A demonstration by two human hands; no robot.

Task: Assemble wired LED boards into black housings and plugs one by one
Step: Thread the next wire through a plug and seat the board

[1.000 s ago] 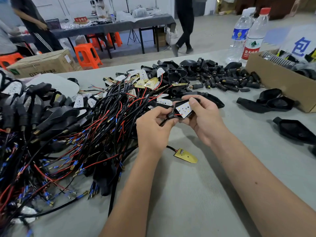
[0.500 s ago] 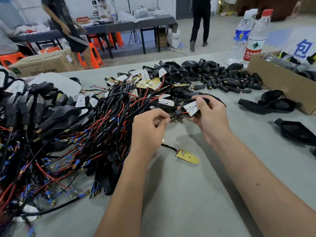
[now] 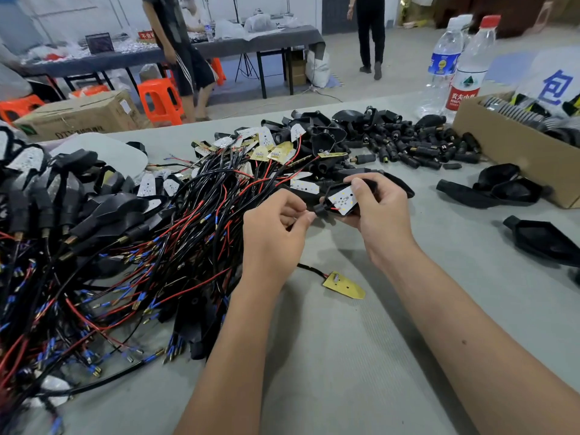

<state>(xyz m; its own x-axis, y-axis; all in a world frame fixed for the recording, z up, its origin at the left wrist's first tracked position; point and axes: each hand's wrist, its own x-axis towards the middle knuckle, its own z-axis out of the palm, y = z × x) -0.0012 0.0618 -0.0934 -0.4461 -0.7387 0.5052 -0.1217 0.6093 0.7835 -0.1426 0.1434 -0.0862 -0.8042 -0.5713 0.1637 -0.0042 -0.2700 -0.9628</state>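
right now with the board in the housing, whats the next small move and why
Probably draw the wires through with the left hand, which pinches them beside the housing's neck. The right hand holds the black housing, and the white LED board lies tilted, seemingly not seated flat yet.

The black housing (image 3: 337, 211) is mostly covered by the right hand (image 3: 381, 215) and by the white LED board (image 3: 342, 199) lying in it; only its neck shows at 9 o'clock of the board. What the left hand (image 3: 273, 233) pinches at its fingers (image 3: 301, 215) is too thin to tell. The wire pile (image 3: 94, 262) runs off the picture's left edge, and the cardboard box (image 3: 508, 149) off the right edge. The lone housing (image 3: 546, 240) at 3 o'clock is cut by that edge too. Print on the bottle labels (image 3: 461, 97) is too small to read.
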